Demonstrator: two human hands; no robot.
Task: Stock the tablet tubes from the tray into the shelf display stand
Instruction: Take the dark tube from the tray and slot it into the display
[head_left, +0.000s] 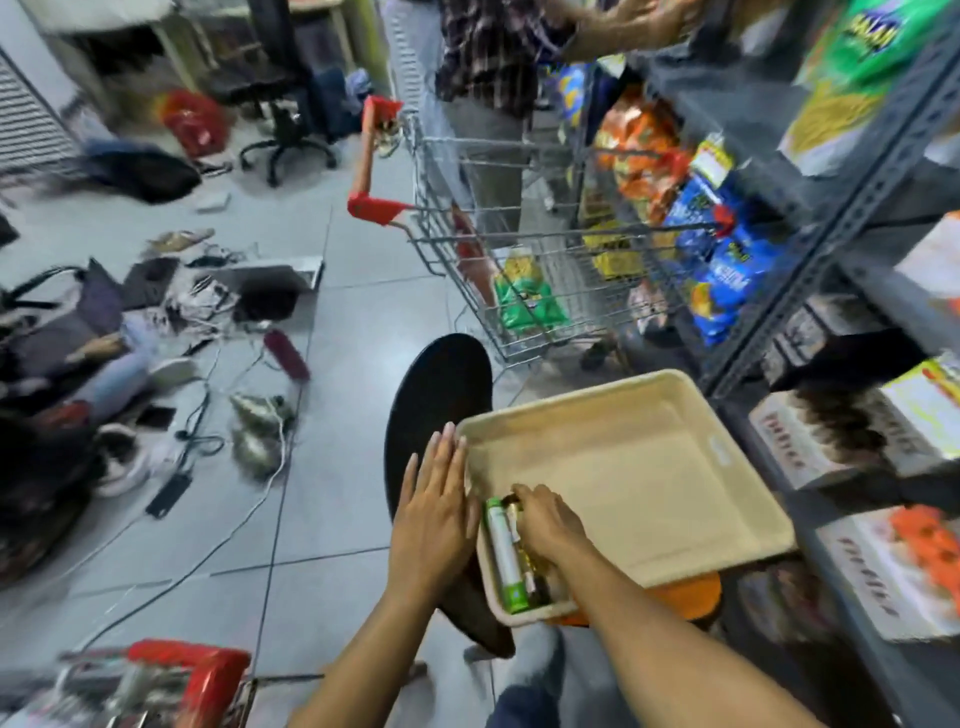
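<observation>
Big grey metal shelf (852, 218) runs up the whole right side, from about 1 o'clock down to 5, loaded with chip bags up top and boxes (826, 441) lower down. Grey tiled floor (353, 322) takes up the left half, and honestly it's a mess over at 9 o'clock: cables, shoes, bags all over. A wire shopping cart (519, 260) with a red handle sits at 12 o'clock, up against the shelf, with a few snack packs inside. Another person in a plaid shirt (493, 47) stands behind it, reaching up to the shelf.

Closer in, at about 5 o'clock from centre, there's a beige tray (675, 467) resting on an orange stool (685, 597), with a black round seat (436, 395) just to its left. The tray is mostly bare; the tubes (506, 556) are bunched in its near-left corner, lying flat side by side. The clearest one is white and green, the others are darker and partly covered.

Right hand (545, 525) is down in that corner, fingers curled over the darker tubes, can't tell if it actually grips one. Left hand (436, 514) is flat and spread out, fingers straight, pressed along the tray's left rim, holding nothing.
</observation>
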